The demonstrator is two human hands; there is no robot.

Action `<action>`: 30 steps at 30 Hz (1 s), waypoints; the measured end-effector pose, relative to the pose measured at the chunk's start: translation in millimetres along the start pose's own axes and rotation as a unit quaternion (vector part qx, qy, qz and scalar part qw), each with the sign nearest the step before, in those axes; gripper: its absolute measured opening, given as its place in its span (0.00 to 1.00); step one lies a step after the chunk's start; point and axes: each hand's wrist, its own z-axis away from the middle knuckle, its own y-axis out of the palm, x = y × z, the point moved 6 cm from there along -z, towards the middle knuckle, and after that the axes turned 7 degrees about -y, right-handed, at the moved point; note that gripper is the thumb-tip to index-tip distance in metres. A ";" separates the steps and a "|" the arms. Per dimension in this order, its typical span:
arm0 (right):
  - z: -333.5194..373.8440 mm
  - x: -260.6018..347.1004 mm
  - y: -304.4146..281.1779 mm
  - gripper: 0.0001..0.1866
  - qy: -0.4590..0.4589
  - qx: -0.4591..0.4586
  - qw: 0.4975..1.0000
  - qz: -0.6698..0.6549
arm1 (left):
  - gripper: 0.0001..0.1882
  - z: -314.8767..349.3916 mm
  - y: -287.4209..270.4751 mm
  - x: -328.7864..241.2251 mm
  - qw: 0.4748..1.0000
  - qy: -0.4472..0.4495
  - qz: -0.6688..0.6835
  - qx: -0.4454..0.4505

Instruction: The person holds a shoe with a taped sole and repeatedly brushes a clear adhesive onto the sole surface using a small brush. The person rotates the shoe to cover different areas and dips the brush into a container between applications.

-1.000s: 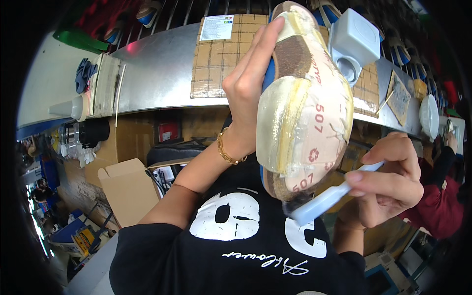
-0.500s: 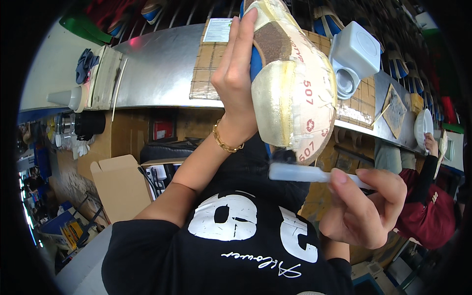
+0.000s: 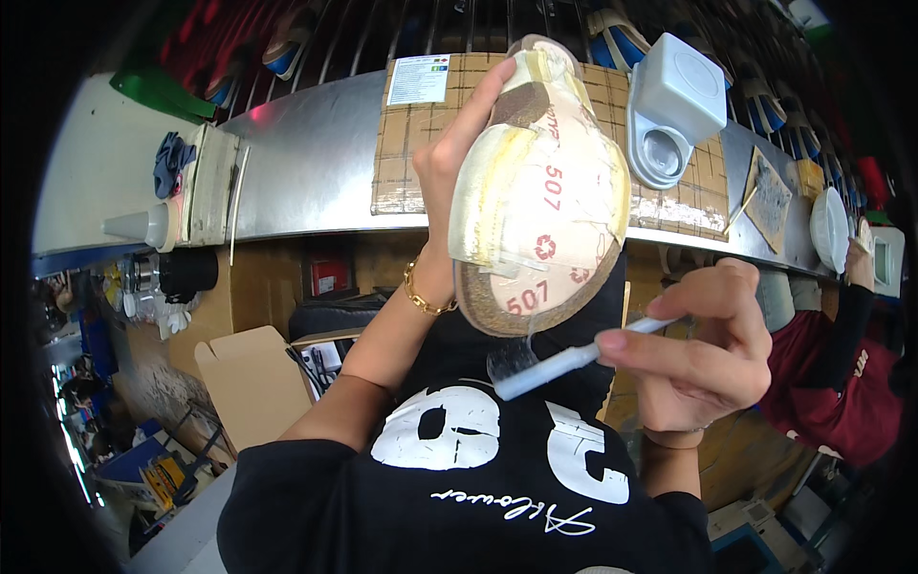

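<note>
My left hand (image 3: 449,172) is wrapped around the left side of an unsoled shoe (image 3: 559,182), its cream and beige underside facing me and its toe end pointing down toward my body. Red print and yellowish, glossy margins show on that underside. My right hand (image 3: 703,354) pinches a brush (image 3: 564,368) by its pale, translucent handle. The brush's dark bristles sit just below the toe edge, apart from it, with a thin clear strand seeming to hang between them. Most of my left fingers are hidden behind the shoe.
A lidded white plastic container (image 3: 677,86) with a round cup stands on a cardboard sheet (image 3: 411,163) on the metal bench (image 3: 306,163). More shoes (image 3: 617,43) lie along the bars behind. At right, a person in maroon (image 3: 832,383) reaches toward a white bowl (image 3: 828,230).
The shoe has moved down and slightly left, and its underside faces me more fully. The brush has dropped away from the toe and tilted, its bristle end lower and further left.
</note>
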 end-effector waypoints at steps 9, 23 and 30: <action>9.1 -22.2 -6.7 0.16 0.076 -0.103 0.991 -0.049 | 0.32 2.0 11.1 -8.5 0.990 -0.050 0.093 0.093; 14.0 -44.1 -5.2 0.16 0.137 -0.054 0.977 -0.156 | 0.32 3.2 17.9 -12.3 0.968 -0.127 0.114 0.182; 23.1 -48.2 0.2 0.15 0.151 -0.049 0.965 -0.210 | 0.31 5.8 16.7 -8.3 0.921 -0.265 0.197 0.208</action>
